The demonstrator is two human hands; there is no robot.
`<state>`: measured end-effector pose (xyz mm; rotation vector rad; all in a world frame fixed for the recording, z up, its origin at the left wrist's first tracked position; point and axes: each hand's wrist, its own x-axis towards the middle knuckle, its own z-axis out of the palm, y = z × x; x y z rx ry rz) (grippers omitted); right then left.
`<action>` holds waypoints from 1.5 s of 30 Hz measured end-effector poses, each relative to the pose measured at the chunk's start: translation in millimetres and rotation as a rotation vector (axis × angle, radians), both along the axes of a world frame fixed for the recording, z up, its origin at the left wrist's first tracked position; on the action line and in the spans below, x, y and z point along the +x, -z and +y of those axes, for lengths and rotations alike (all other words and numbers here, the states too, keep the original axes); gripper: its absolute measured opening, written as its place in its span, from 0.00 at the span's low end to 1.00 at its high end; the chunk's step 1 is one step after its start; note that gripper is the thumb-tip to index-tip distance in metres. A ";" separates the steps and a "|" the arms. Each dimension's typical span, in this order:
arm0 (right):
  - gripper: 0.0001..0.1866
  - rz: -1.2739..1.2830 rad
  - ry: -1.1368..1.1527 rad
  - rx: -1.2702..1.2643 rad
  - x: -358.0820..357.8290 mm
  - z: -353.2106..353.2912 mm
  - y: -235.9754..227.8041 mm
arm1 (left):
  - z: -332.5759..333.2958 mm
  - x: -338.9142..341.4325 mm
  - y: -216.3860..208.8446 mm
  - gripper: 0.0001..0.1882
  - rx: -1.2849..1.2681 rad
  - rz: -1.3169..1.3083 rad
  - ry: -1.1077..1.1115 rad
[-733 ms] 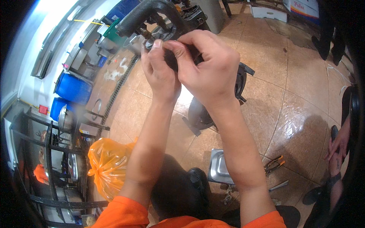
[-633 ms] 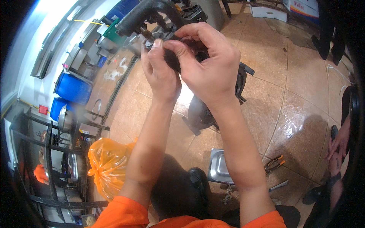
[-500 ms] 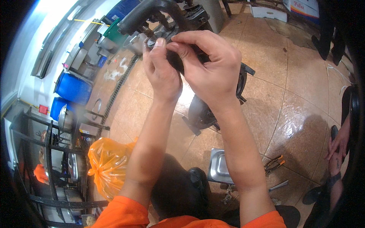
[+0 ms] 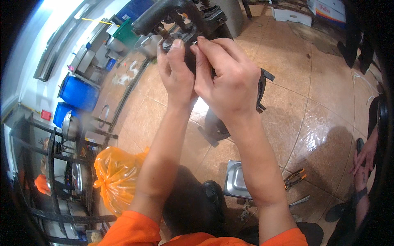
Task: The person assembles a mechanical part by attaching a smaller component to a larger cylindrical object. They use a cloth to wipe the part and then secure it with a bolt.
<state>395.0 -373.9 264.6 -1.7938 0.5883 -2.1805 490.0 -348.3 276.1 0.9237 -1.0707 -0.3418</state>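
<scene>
A dark metal machine (image 4: 172, 16) with a thick curved pipe or arm on top stands ahead of me. My left hand (image 4: 177, 76) is closed against its near side, thumb pointing up beside a round fitting (image 4: 167, 42); what its fingers grip is mostly hidden. My right hand (image 4: 230, 74) is just to the right, thumb and forefinger pinched together at the machine. A tiny pale piece shows at those fingertips, too small to name. Below the hands, the machine's dark base (image 4: 215, 123) reaches down to the floor.
A steel pan (image 4: 237, 179) and orange-handled pliers (image 4: 294, 179) lie on the tiled floor. At left are a tied orange bag (image 4: 117, 176), a black metal rack (image 4: 51, 164) and blue barrels (image 4: 80, 93). Another person's hands (image 4: 363, 166) rest at the right edge.
My right fingertips have shifted a little right, away from the left thumb, and a small pale piece now shows at them. My left hand stays at the machine.
</scene>
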 end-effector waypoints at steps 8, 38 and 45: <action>0.09 -0.045 -0.120 0.053 -4.1 -4.3 -3.2 | -3.4 -2.6 0.8 0.15 -0.051 0.033 0.039; 0.04 -0.051 -0.107 0.029 -2.6 -7.8 -3.7 | -7.1 -0.6 4.2 0.12 -0.063 0.061 0.039; 0.06 -0.034 -0.102 0.035 -1.8 -7.0 -2.8 | -3.0 -3.9 2.7 0.15 -0.057 -0.076 -0.062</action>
